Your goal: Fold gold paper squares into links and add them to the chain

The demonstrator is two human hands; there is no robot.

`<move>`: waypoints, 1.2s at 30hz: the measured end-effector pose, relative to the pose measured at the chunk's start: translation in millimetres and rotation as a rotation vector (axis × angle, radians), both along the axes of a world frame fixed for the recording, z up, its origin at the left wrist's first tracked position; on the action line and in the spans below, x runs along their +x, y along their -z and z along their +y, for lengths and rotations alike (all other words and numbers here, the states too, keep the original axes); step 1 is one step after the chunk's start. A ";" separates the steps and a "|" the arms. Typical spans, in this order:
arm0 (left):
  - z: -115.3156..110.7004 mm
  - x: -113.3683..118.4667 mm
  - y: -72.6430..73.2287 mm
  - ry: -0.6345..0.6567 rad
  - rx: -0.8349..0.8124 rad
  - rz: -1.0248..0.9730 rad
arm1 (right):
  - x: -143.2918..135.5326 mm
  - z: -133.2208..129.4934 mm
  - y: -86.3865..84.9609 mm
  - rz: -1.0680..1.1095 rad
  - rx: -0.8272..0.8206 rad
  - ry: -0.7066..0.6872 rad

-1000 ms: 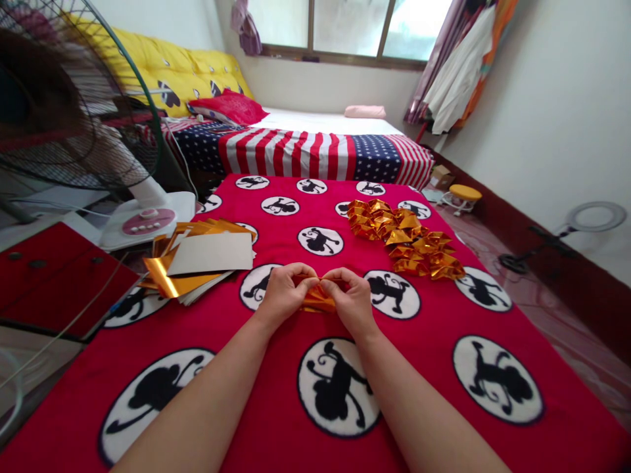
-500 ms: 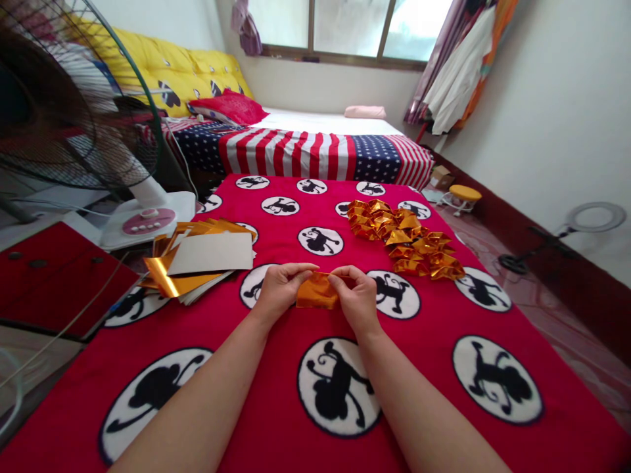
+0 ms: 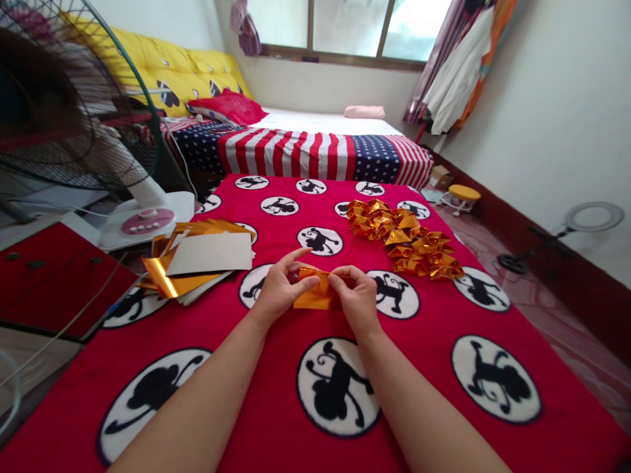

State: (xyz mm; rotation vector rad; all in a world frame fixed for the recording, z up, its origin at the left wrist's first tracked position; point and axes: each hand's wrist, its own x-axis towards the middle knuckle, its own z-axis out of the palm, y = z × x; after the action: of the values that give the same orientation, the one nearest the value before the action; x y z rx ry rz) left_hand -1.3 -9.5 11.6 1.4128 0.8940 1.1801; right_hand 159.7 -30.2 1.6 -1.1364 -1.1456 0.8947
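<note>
A folded piece of gold foil paper is in front of me, just above the red blanket. My right hand pinches its upper right part between thumb and bent fingers. My left hand is at the paper's left side with its fingers apart. Its thumb lies across the front of the paper and its index finger is raised above the top edge. What the other left fingers touch behind the paper is partly hidden.
To the left lies a stack of gold foil sheets with a pale sheet on top. Several folded gold foil pieces sit in a cluster at the right. A fan stands left. The patterned red blanket covers the surface.
My left index finger has lifted off the paper and the left hand has spread from its pinch. More of the paper's left side shows. My right hand keeps its pinch.
</note>
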 end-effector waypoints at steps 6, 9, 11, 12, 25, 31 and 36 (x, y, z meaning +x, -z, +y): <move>-1.9 2.0 -2.9 -0.045 -0.039 0.060 | -2.6 -2.8 -2.0 -0.031 -0.009 -0.029; -2.1 1.6 -2.9 -0.057 -0.012 0.079 | -4.4 -3.6 -2.4 -0.025 -0.020 -0.039; -2.3 1.5 -3.0 -0.063 0.016 0.105 | -5.2 -3.8 -2.4 -0.016 -0.024 -0.047; -2.3 1.5 -2.9 -0.069 0.028 0.120 | -5.4 -3.8 -2.4 -0.012 -0.022 -0.050; 0.4 0.5 1.8 -0.066 0.001 0.085 | -4.9 -3.1 -3.3 -0.067 0.010 -0.081; 0.4 2.2 3.1 -0.080 0.013 0.098 | -5.1 -4.7 -3.6 -0.137 0.047 -0.018; 2.6 0.2 4.2 -0.124 -0.001 0.057 | -4.8 -0.8 -0.4 -0.036 -0.001 -0.009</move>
State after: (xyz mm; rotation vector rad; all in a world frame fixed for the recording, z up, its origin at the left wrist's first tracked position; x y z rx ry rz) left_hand -1.0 -6.9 7.4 1.4126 1.0351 1.2364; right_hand 154.9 -31.1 2.0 -1.1537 -1.1806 0.8849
